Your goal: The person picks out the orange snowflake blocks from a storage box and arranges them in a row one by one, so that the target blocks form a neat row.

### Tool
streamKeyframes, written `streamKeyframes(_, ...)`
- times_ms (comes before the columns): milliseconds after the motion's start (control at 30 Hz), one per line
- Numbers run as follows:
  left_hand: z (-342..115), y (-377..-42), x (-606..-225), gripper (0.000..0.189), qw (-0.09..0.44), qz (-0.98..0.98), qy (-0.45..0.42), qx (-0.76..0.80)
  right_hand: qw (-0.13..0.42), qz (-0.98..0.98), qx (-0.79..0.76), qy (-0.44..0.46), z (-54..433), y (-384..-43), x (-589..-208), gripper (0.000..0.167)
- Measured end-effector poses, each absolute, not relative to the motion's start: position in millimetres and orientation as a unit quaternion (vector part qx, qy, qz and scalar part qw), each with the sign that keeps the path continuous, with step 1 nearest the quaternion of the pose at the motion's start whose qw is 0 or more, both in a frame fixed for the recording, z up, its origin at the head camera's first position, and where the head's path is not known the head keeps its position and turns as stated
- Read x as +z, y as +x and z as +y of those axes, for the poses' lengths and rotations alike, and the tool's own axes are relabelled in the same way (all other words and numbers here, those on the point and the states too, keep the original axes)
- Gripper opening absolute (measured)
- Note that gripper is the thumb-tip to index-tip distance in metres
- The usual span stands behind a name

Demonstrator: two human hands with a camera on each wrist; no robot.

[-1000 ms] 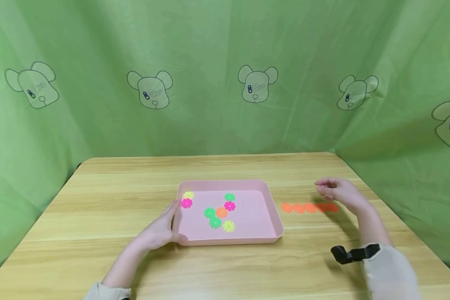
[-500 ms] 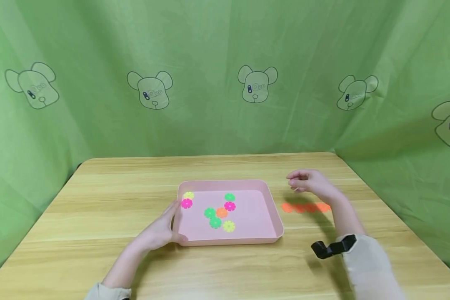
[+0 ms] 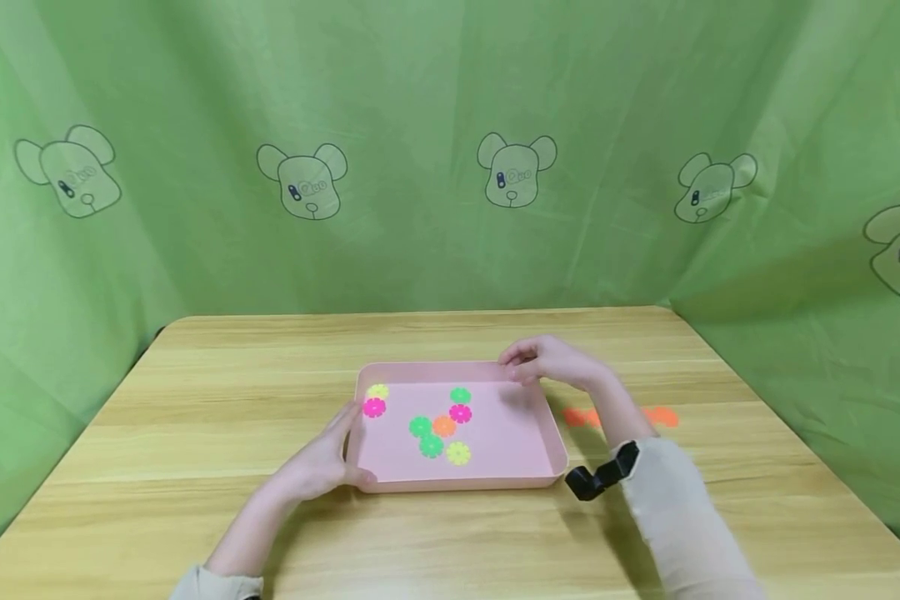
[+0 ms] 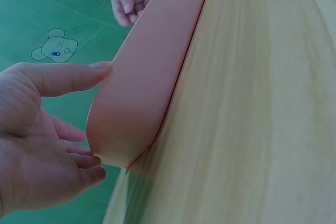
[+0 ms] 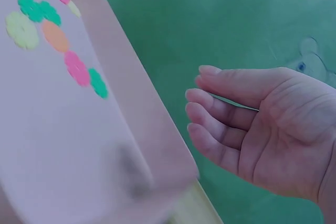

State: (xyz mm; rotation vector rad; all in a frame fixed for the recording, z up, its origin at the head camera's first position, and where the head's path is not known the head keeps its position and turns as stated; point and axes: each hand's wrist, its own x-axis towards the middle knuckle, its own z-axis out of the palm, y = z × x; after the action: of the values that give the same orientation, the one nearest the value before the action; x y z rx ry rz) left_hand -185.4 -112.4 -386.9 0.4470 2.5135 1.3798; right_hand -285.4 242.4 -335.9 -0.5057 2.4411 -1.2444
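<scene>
A shallow pink tray (image 3: 506, 433) sits on the table, with several flower-shaped plastic discs lying in it. Among them are an orange disc (image 3: 444, 426), a pink disc (image 3: 461, 414) and a yellow disc (image 3: 458, 453). My left hand (image 3: 315, 468) is spread at the tray's left side; its thumb touches the rim near the front corner and its fingers lie along the left wall. Over the tray's far right corner is my right hand (image 3: 558, 362), fingers loosely bent. Nothing shows between these fingers (image 5: 210, 114) in the right wrist view.
A row of orange discs (image 3: 662, 416) lies on the wooden table (image 3: 195, 400) to the right of the tray, partly hidden by my right forearm. A green curtain (image 3: 420, 258) with bear-head prints hangs behind the table and at both sides.
My right hand has moved left, from above the row of orange discs to the tray's far right corner. The left hand, the tray and the discs in it stay in place.
</scene>
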Motion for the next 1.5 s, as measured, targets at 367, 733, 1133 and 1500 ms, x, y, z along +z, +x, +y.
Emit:
streamKeyframes(367,-112,-187,-385,0.104,0.119,0.86,0.158,0.471,0.231,0.849,-0.391,-0.269,185,-295,-348,0.038)
streamKeyframes(733,-112,-189,-386,0.102,0.112,0.866,0.162,0.459,0.281,0.848,-0.343,-0.289,158,-304,-358,0.028)
streamKeyframes(1133,-113,-189,-387,0.103,0.114,0.862,0.162,0.466,0.324,0.85,-0.29,-0.297,143,-304,-370,0.023)
streamKeyframes(1500,-115,-188,-387,0.102,0.115,0.864,0.158,0.464,0.339,0.859,-0.23,-0.305,135,-303,-371,0.023)
